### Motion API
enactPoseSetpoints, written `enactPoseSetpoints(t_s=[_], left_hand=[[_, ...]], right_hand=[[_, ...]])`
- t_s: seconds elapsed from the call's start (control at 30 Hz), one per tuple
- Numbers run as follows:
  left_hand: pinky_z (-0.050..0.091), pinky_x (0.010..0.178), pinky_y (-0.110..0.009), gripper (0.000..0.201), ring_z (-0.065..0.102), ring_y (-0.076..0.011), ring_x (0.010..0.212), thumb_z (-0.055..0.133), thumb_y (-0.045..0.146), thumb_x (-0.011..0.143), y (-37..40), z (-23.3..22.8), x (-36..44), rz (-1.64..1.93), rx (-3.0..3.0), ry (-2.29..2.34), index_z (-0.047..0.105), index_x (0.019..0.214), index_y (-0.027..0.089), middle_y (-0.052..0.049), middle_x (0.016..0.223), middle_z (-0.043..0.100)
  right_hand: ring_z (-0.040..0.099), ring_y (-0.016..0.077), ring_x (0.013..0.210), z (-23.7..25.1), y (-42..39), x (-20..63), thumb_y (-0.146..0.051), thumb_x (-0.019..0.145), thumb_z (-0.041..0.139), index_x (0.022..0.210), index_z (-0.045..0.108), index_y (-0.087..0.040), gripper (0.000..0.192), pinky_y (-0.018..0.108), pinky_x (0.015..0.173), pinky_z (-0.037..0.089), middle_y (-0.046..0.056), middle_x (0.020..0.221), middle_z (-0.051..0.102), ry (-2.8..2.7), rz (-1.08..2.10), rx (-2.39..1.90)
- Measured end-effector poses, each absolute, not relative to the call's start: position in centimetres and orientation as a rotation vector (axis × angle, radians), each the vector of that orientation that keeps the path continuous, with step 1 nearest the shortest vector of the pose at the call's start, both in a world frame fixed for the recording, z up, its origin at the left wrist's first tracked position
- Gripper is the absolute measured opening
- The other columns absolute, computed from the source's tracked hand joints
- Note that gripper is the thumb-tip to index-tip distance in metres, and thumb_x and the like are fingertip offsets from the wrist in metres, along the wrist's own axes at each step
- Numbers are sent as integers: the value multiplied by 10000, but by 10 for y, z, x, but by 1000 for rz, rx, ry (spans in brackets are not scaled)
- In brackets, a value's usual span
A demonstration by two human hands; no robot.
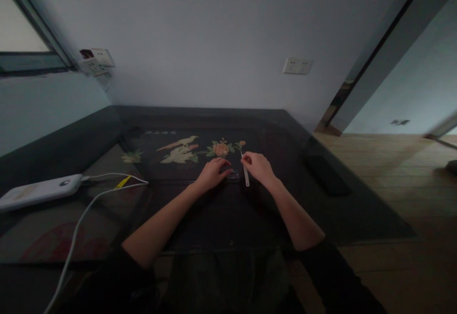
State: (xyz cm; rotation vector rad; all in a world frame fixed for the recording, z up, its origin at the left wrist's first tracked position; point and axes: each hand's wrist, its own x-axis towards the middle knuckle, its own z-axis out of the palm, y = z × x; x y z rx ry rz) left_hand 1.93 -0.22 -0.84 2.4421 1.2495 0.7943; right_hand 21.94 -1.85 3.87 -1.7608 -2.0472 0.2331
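Observation:
My right hand (257,165) is closed, thumb and fingers pinching a thin, pale ruler-like strip (246,177) with a small hole at its near end. The strip points away from me, and its upper part is partly covered by the fingers. Left of it, my left hand (212,173) rests low over the dark table (214,214), thumb and forefinger apart. Close to that thumb lies a small, shiny, see-through piece (233,175), too dim to make out. Beyond both hands, a flower-and-bird picture (220,149) shows on the tabletop.
A white power bank (43,191) lies at the left, its white cable (76,228) with a yellow tag (123,182) running over the near left edge. A dark flat object (326,176) lies at the right. Behind the table stands a wall with sockets (297,65).

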Motion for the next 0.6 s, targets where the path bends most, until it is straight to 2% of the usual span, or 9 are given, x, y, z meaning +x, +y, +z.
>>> enactPoseSetpoints(t_s=[0.1, 0.2, 0.37, 0.6], left_hand=[[486, 858, -340, 95, 617, -204, 923, 610, 181, 871, 1, -8, 16, 879, 2399, 1242, 661, 951, 169, -62, 940, 661], [491, 849, -333, 94, 618, -203, 915, 622, 136, 834, -1, -11, 18, 874, 2406, 1267, 668, 907, 175, -56, 918, 658], [489, 855, -344, 128, 611, -223, 959, 654, 167, 813, -10, -12, 26, 786, 2474, 1366, 686, 936, 184, -63, 976, 659], [481, 852, -356, 149, 605, -238, 998, 642, 259, 857, -17, -6, 28, 689, 2511, 1496, 680, 988, 201, -65, 1029, 656]], right_hand=[[633, 179, 833, 27, -17, 216, -215, 884, 586, 882, 713, -191, 129, 271, 724, 430, 63, 904, 704, -2157, 255, -1597], [620, 191, 906, 18, -18, 210, -193, 888, 591, 887, 734, -188, 143, 281, 768, 445, 74, 921, 693, -2252, 230, -1567], [603, 216, 1035, 12, -22, 202, -187, 893, 605, 931, 747, -203, 147, 308, 831, 473, 87, 1029, 681, -2308, 166, -1621], [597, 218, 1066, 11, -25, 199, -210, 882, 636, 978, 742, -206, 143, 337, 887, 479, 94, 1088, 660, -2282, 185, -1674]])
